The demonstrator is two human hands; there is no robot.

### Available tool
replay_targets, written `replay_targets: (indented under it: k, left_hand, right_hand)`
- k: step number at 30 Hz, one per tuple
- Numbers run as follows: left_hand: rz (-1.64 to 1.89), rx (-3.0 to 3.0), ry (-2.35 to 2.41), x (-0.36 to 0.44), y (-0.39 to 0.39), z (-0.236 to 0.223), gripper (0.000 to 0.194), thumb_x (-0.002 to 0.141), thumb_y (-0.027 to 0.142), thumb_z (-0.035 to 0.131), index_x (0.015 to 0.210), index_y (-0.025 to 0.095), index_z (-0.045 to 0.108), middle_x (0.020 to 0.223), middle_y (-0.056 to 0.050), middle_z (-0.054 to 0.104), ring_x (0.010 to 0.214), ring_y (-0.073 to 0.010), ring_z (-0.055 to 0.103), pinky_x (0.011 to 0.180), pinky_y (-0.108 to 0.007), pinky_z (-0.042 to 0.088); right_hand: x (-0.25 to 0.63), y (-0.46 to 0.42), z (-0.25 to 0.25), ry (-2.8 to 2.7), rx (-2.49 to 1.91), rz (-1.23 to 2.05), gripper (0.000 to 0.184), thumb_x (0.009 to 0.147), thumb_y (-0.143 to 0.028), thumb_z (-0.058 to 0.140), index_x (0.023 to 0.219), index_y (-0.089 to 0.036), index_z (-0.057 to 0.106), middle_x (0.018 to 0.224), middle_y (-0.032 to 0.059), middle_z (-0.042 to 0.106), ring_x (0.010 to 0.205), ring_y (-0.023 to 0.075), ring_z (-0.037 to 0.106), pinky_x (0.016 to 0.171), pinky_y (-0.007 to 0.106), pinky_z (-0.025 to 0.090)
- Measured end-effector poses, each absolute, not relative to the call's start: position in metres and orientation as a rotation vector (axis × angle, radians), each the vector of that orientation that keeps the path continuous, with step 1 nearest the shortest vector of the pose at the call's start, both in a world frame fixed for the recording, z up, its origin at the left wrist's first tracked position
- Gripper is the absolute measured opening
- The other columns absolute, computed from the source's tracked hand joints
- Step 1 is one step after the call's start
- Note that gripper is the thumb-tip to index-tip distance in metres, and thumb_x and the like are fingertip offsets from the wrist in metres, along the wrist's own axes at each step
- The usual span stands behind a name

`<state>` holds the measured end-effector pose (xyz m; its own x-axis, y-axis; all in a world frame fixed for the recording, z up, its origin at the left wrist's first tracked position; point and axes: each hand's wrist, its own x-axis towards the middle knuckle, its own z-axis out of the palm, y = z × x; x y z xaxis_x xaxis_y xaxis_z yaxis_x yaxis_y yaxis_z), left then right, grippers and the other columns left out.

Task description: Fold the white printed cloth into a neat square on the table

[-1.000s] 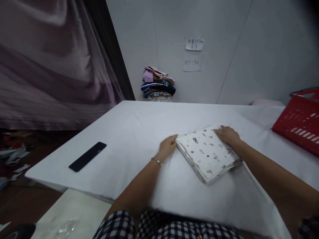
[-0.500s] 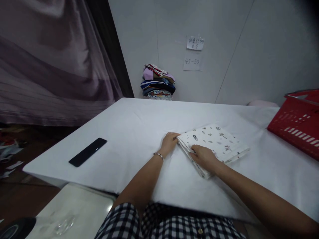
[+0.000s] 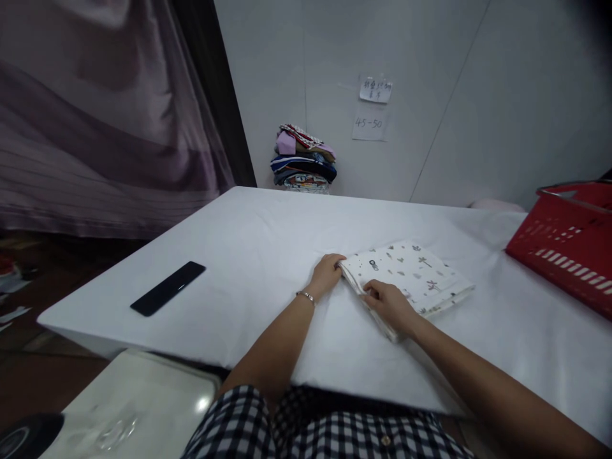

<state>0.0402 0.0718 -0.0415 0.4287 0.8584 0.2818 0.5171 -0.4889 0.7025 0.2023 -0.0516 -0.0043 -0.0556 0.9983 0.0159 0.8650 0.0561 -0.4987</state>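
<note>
A folded white cloth [image 3: 406, 271] printed with small plants and figures lies on the white-covered table [image 3: 268, 236]. My left hand [image 3: 327, 271], with a bracelet at the wrist, is closed on the cloth's left corner. At the near left edge, the fingers of my right hand [image 3: 389, 305] are curled and pinch the layered edge of the same cloth. My right palm hides part of that edge, and the fingertips of both hands are partly out of sight.
A black phone-like slab [image 3: 168, 288] lies on the table's left side. The red plastic basket [image 3: 564, 245] stands at the right. Behind the table's far edge rises a stack of folded fabrics [image 3: 304, 159]. Below left is a pale stool-like surface [image 3: 138, 401].
My right fingers have shifted slightly along the cloth's near edge. My left hand stays at its corner. The whole view has turned a little.
</note>
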Motion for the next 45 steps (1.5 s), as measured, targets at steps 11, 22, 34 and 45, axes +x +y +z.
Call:
replay_targets:
  k: [11, 22, 34, 45]
  left_hand:
    - [0.996, 2.103, 0.917, 0.035, 0.068, -0.042, 0.017, 0.075, 0.017, 0.062, 0.09, 0.021, 0.069, 0.111, -0.004, 0.06, 0.11, -0.0169, 0.047, 0.1, -0.032, 0.037]
    - [1.076, 2.269, 0.857, 0.036, 0.07, -0.047, 0.031, 0.07, 0.006, 0.06, 0.094, 0.023, 0.067, 0.112, -0.004, 0.059, 0.109, -0.0184, 0.048, 0.097, -0.039, 0.04]
    - [1.048, 2.72, 0.804, 0.032, 0.071, -0.039, 0.019, 0.081, 0.014, 0.053, 0.09, 0.023, 0.066, 0.101, -0.003, 0.062, 0.104, -0.0179, 0.048, 0.088, -0.036, 0.039]
    - [0.83, 2.74, 0.824, 0.024, 0.071, -0.039, 0.042, 0.071, 0.0, 0.049, 0.1, 0.025, 0.065, 0.112, -0.002, 0.057, 0.106, -0.0174, 0.048, 0.089, -0.034, 0.041]
  right_hand:
    - [0.197, -0.052, 0.004, -2.128, -2.066, 0.276, 0.019, 0.085, -0.029, 0.041, 0.081, -0.019, 0.057, 0.082, 0.0066, 0.064, 0.072, 0.0192, 0.057, 0.06, 0.027, 0.032]
    - [0.211, -0.047, 0.005, -2.034, -1.834, 0.521, 0.022, 0.087, -0.027, 0.038, 0.074, -0.019, 0.053, 0.071, 0.0019, 0.06, 0.065, 0.0146, 0.052, 0.058, 0.024, 0.031]
    - [0.201, -0.051, 0.006, -2.194, -1.908, 0.471, 0.019, 0.089, -0.031, 0.039, 0.079, -0.02, 0.052, 0.075, 0.0019, 0.059, 0.066, 0.0145, 0.052, 0.058, 0.025, 0.03]
    - [0.191, -0.089, -0.02, -2.431, -1.828, -0.159, 0.036, 0.083, -0.022, 0.05, 0.118, -0.013, 0.048, 0.104, 0.0131, 0.055, 0.089, 0.0247, 0.05, 0.07, 0.034, 0.04]
